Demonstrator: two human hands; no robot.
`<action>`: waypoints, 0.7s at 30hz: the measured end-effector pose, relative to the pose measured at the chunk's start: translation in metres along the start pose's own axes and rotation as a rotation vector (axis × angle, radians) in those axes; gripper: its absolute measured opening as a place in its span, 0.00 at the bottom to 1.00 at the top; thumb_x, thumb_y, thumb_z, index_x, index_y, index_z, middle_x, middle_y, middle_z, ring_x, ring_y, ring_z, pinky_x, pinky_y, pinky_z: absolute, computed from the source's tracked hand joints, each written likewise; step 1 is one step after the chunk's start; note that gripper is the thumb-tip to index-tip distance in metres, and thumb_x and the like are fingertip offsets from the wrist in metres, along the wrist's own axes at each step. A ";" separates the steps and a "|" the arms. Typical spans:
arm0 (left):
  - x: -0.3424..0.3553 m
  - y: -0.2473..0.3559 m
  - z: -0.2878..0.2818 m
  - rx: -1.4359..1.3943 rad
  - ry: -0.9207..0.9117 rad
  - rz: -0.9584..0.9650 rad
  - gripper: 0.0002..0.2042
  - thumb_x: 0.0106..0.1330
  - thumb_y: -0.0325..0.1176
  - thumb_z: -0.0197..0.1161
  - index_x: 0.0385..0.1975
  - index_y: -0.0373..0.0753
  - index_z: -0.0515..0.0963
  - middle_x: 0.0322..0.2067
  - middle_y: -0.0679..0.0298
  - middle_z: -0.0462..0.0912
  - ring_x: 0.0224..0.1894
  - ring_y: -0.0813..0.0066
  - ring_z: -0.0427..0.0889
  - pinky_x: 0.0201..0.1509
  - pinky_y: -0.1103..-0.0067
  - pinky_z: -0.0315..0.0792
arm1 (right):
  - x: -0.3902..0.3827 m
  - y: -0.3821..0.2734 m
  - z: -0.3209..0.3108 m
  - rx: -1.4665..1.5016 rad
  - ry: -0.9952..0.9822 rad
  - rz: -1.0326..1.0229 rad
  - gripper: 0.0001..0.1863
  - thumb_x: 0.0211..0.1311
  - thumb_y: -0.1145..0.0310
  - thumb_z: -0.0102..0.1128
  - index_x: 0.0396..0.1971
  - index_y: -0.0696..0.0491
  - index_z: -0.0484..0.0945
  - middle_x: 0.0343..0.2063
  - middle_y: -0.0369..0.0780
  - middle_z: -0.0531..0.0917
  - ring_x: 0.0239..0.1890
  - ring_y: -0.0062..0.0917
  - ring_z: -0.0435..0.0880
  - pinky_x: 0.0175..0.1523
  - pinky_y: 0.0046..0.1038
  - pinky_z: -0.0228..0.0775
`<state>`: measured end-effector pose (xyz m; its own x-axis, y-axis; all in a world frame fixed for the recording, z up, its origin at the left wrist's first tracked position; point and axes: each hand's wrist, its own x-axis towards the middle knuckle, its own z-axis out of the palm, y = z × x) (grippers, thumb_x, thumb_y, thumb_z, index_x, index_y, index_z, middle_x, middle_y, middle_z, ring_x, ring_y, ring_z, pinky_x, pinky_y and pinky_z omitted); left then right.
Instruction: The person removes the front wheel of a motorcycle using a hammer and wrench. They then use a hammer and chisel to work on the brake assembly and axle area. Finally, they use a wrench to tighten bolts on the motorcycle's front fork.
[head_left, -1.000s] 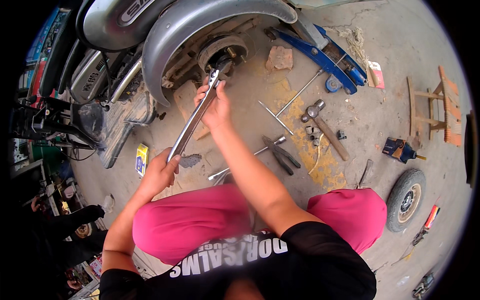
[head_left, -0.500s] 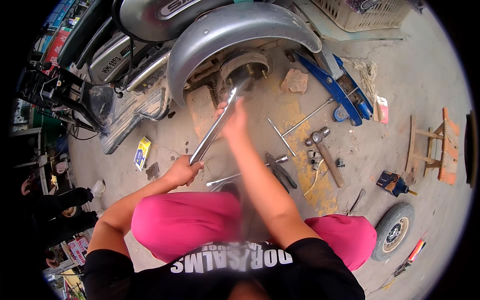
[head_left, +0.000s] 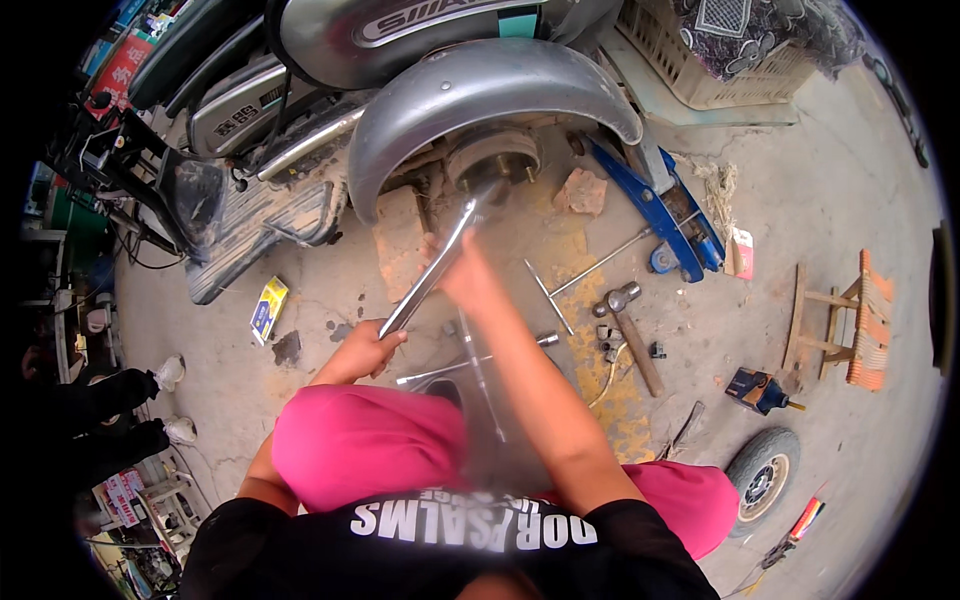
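Observation:
A long chrome wrench [head_left: 432, 272] slants up and away from me, its blurred far end at the wheel hub [head_left: 495, 160] under a silver fender [head_left: 480, 75]. My left hand [head_left: 362, 352] is closed around its near end. Farther up the shaft, my right hand [head_left: 462, 272] grips it, smeared by motion, with fingertips showing on the left side. The hub carries bare studs and no wheel. Exactly how the wrench's head meets it is too blurred to tell. Beneath my right forearm, a cross-shaped lug wrench [head_left: 455, 372] lies on the floor.
Right of the hub are a brick piece [head_left: 581, 191], a blue floor jack [head_left: 655, 205], a T-handle wrench [head_left: 600, 262] and a hammer [head_left: 632, 340]. Farther right stand a small stool [head_left: 868, 320] and a wheel [head_left: 766, 482]. Another person's legs [head_left: 120, 400] show at left.
The view has shifted, so the vehicle sits lower in it. Both hands keep hold of the wrench, whose angle has barely changed. The pliers no longer show beside my right forearm.

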<state>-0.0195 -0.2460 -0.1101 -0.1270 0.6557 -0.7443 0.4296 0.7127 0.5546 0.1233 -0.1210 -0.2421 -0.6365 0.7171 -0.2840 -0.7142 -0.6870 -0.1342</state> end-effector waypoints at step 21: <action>-0.013 0.000 -0.010 0.044 0.027 -0.018 0.13 0.70 0.42 0.55 0.32 0.38 0.73 0.15 0.69 0.69 0.13 0.80 0.67 0.14 0.80 0.59 | 0.012 -0.131 0.050 -1.623 0.588 -0.468 0.56 0.49 0.35 0.62 0.60 0.72 0.58 0.60 0.62 0.65 0.64 0.51 0.64 0.67 0.42 0.56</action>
<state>-0.0267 -0.2515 -0.0966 -0.1586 0.6497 -0.7435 0.4658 0.7132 0.5238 0.1948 -0.0167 -0.1807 -0.0488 0.9841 -0.1705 0.4177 -0.1350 -0.8985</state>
